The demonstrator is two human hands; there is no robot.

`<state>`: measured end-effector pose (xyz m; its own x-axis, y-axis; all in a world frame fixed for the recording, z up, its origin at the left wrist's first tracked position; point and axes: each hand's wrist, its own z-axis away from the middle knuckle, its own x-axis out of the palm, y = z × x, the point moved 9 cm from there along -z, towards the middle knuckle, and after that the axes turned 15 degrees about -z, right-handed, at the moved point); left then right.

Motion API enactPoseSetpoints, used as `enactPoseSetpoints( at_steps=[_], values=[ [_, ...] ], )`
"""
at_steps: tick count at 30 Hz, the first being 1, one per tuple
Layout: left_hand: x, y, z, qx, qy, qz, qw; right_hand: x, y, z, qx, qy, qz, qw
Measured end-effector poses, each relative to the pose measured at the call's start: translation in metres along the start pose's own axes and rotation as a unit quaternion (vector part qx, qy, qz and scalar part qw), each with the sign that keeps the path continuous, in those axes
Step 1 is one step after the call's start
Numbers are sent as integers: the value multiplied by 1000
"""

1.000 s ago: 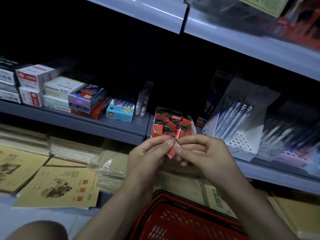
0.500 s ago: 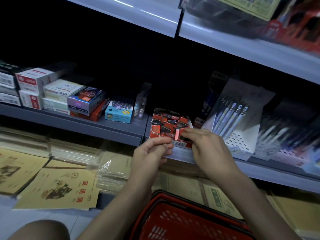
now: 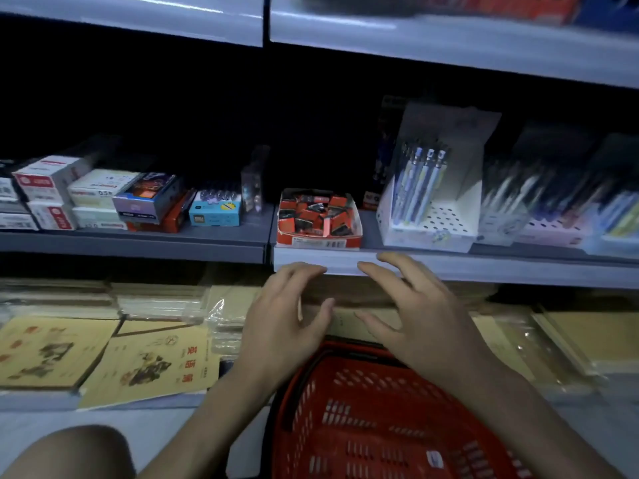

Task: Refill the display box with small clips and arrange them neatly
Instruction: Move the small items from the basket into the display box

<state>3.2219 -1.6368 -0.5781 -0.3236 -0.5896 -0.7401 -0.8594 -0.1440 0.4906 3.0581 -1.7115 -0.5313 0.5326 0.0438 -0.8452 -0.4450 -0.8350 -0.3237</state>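
Head view, dim shop shelf (image 3: 138, 245), display box (image 3: 320, 242) on it, left hand (image 3: 283, 323) and right hand (image 3: 415, 319) spread, empty

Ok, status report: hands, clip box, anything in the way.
Left hand open, empty; right hand open, empty, both below the shelf edge. Clip box on shelf, full, clips jumbled. Nothing in the way.

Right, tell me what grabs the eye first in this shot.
The red box of clips stands out at the front edge of the middle shelf. Just below it both bare hands hover open and empty, the left hand beside the right hand, over a red basket at the bottom.
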Motion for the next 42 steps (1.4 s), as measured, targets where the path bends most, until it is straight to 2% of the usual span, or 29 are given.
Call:
enactPoseSetpoints(
  at_steps=[6, 10, 17, 21, 25, 28, 34, 38, 42],
  values=[
    [40, 13, 42, 67, -78, -135, 985, 18, 36, 77, 40, -52, -18, 998],
    [94, 4, 71, 92, -151, -233, 956, 45, 78, 141, 85, -99, -6, 991],
    [168, -27, 92, 46, -271, -324, 905, 100, 155, 275, 240, -212, 6, 947],
    [178, -42, 90, -16, -263, -326, 908, 113, 166, 325, 319, -212, -90, 919],
    [170, -41, 85, -44, -235, -306, 922, 116, 150, 347, 302, -212, -104, 924],
    [157, -38, 91, -60, -230, -277, 931, 127, 129, 377, 304, -243, -97, 916],
    [133, -34, 130, -64, -214, -223, 949, 171, 122, 433, 369, -383, -130, 837],
    [126, -33, 139, -67, -198, -216, 954, 229, 150, 429, 396, -419, -101, 811],
    [123, -31, 139, -73, -184, -209, 958, 295, 169, 416, 436, -409, -121, 792]
  ],
)
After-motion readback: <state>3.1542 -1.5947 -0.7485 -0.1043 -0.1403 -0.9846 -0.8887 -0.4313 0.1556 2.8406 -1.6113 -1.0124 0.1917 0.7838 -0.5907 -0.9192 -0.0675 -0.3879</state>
